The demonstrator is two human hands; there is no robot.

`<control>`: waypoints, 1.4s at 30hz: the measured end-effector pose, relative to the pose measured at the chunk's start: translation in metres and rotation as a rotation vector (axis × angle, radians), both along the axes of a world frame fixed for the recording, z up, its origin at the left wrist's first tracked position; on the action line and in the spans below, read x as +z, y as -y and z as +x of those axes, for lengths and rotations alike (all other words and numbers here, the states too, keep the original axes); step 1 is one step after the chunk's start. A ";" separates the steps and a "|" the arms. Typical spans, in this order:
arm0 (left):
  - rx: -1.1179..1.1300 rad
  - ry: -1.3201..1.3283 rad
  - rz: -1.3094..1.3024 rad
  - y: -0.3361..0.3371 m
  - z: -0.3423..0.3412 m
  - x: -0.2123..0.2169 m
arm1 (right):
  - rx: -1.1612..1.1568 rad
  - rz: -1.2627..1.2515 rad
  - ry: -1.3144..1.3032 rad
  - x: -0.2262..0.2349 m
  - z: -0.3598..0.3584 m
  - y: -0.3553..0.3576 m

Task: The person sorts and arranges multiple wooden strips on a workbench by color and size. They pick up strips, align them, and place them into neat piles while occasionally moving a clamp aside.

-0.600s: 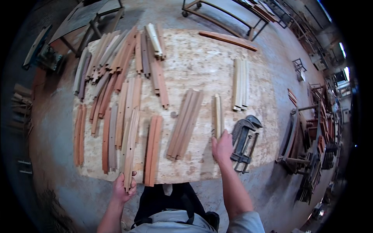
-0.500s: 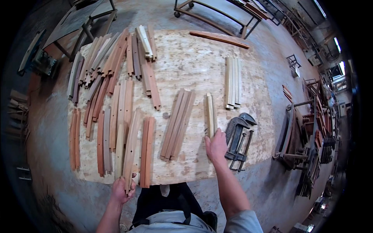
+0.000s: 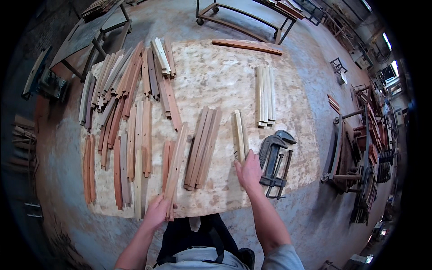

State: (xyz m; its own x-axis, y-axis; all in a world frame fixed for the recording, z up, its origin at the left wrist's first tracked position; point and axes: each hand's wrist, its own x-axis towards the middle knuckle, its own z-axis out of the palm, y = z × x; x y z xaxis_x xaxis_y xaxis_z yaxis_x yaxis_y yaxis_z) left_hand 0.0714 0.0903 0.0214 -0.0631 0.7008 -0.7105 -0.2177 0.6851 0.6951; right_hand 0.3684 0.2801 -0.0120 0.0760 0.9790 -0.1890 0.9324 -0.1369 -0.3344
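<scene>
My left hand (image 3: 157, 210) is closed round the near end of a light brown wooden strip (image 3: 177, 164), which slants away over the board. This strip partly covers a reddish pair of strips (image 3: 166, 155). My right hand (image 3: 249, 172) grips the near end of a short pair of pale wooden strips (image 3: 241, 132) lying on the board. Between the two hands lies a bundle of brown strips (image 3: 202, 148). Just right of my right hand rests a dark metal clamp (image 3: 271, 157). Farther off is a group of pale strips (image 3: 265, 95).
A stained plywood board (image 3: 216, 81) carries everything. Many mixed strips (image 3: 119, 85) are heaped at its far left, with more strips (image 3: 138, 148) nearer. One long reddish piece (image 3: 247, 46) lies along the far edge. Beyond stands a wheeled metal frame (image 3: 238, 27); a loaded rack (image 3: 346, 148) is at right.
My left hand has moved right with the light brown strip, which now crosses over the reddish pair. My right hand stays on the pale strips. The whole view has shifted slightly.
</scene>
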 end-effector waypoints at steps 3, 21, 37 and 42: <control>-0.231 -0.501 0.165 -0.038 0.010 -0.006 | 0.000 -0.015 0.010 0.004 0.000 -0.001; -0.721 -1.078 0.133 -0.133 0.057 -0.005 | 0.082 -0.142 -0.729 -0.012 -0.072 0.040; -0.401 -0.855 0.297 -0.094 0.058 -0.012 | 0.326 -0.181 -0.329 -0.005 -0.060 0.035; -0.114 -1.231 0.356 -0.022 -0.012 0.010 | 0.202 -0.035 -0.514 0.013 -0.034 0.037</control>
State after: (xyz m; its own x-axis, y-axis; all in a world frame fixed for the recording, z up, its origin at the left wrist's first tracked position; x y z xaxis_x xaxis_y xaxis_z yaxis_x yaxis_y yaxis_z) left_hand 0.0598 0.1126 0.0311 -0.4681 0.8837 -0.0015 0.7417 0.3938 0.5429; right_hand 0.3349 0.2428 0.0015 -0.2231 0.9571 -0.1851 0.6595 0.0084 -0.7516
